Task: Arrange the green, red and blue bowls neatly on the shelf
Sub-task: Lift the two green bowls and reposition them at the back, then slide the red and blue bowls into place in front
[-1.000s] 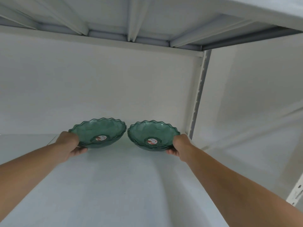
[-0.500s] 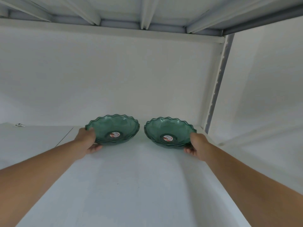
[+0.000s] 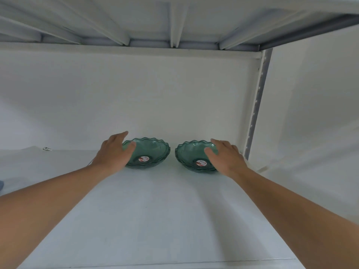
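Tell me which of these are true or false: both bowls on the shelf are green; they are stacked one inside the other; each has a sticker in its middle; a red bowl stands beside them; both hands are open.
1. Both bowls are green. True: the left green bowl and the right green bowl are the same see-through green.
2. They are stacked. False: they sit side by side on the shelf, with a small gap between them.
3. Each has a sticker in its middle. True.
4. A red bowl stands beside them. False: no red bowl is in view.
5. Both hands are open. True: the left hand and right hand have spread fingers.
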Demonstrator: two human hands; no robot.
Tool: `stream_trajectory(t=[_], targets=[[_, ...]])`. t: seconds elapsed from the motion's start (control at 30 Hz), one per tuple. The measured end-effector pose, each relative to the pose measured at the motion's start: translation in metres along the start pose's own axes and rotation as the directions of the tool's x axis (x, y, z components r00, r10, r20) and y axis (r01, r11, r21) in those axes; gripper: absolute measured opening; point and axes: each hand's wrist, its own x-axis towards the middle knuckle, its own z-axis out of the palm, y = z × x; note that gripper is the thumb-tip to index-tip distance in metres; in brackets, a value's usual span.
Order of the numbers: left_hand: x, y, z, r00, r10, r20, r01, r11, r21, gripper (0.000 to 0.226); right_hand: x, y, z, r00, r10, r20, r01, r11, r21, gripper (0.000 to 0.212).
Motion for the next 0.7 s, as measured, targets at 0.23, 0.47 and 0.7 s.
stream_trajectory(t=[0.23,0.47,0.7], targets=[[-0.036,-0.006,-0.006,1.000,0.020,0.009,-0.021,0.999,0.033,0.070,-0.019,-0.013,0.016,0.995,-0.103,0.007,0.103,0.994,0.041,0.075],[-0.074,-0.031,-0.045,0.999,0.033,0.024,-0.032,0.999,-0.025,0.079,-0.073,-0.055,0.017,0.996,-0.094,0.002,0.094,0.992,0.089,0.074],[-0.130,-0.109,-0.110,0.998,0.057,0.040,-0.053,0.994,-0.095,0.075,-0.153,-0.151,0.041,0.996,-0.092,-0.015,0.092,0.993,0.075,0.072]])
